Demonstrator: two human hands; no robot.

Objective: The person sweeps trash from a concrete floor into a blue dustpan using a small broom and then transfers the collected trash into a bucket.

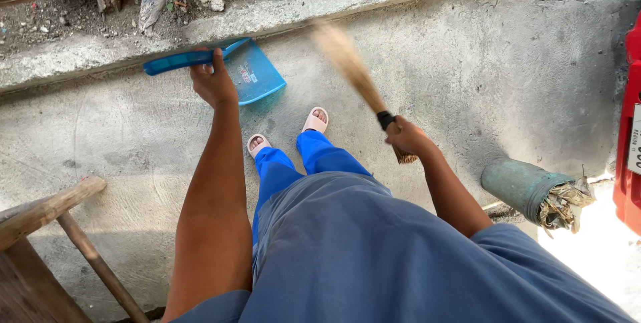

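The left hand, in the upper left of the frame, is clamped around the long handle of a bright blue plastic dustpan, thumb over the top and fingers wrapped under it. The pan's flat scoop points to the right and lies low over the grey concrete floor, just ahead of the person's feet in pale slip-on sandals; whether its lip touches the concrete cannot be told.

The right hand, right of centre, is closed tight on the black-bound neck of a straw hand broom. The bristles fan up toward the top centre of the frame and are smeared with motion blur, so the broom is mid-stroke, a little apart from the pan's right edge.

As for progress, the scoop looks bare of any gathered heap, and the concrete around it shows only fine dust and stains, so the gathering seems to be early or between loads; that is a judgement, not something plainly shown.

Farther out, a raised concrete kerb crosses the top, with loose dirt and stones behind it. A wooden stool sits at lower left, a green cylindrical container stuffed with dry leaves at right, and a red object at the far right edge.
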